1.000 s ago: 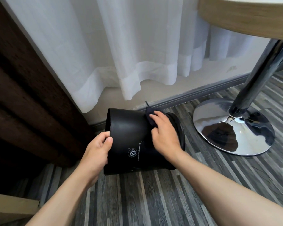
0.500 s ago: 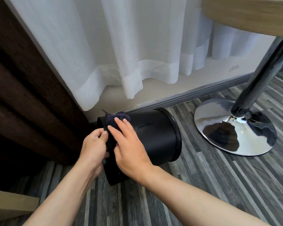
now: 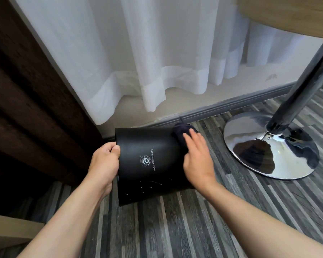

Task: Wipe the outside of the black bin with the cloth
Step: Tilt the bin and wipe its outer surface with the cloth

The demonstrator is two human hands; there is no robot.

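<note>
The black bin (image 3: 149, 164) lies on its side on the striped wood floor, its white logo and lettering facing up, white specks near its lower edge. My left hand (image 3: 105, 161) grips the bin's left end, thumb on the outer wall. My right hand (image 3: 196, 157) lies flat on the bin's right end, fingers spread, pressing a dark navy cloth (image 3: 181, 132) against the wall. Most of the cloth is hidden under my fingers.
A chrome table base (image 3: 268, 146) with a dark pole (image 3: 302, 86) stands right of the bin, under a wooden tabletop (image 3: 296, 13). White curtains (image 3: 138, 62) hang behind, above a grey baseboard. Dark brown drape (image 3: 26, 90) at left. A beige edge (image 3: 7, 228) sits at lower left.
My right hand has swept the cloth from the bin's left end back to its right end. The bin has rolled so the logo faces up again.
</note>
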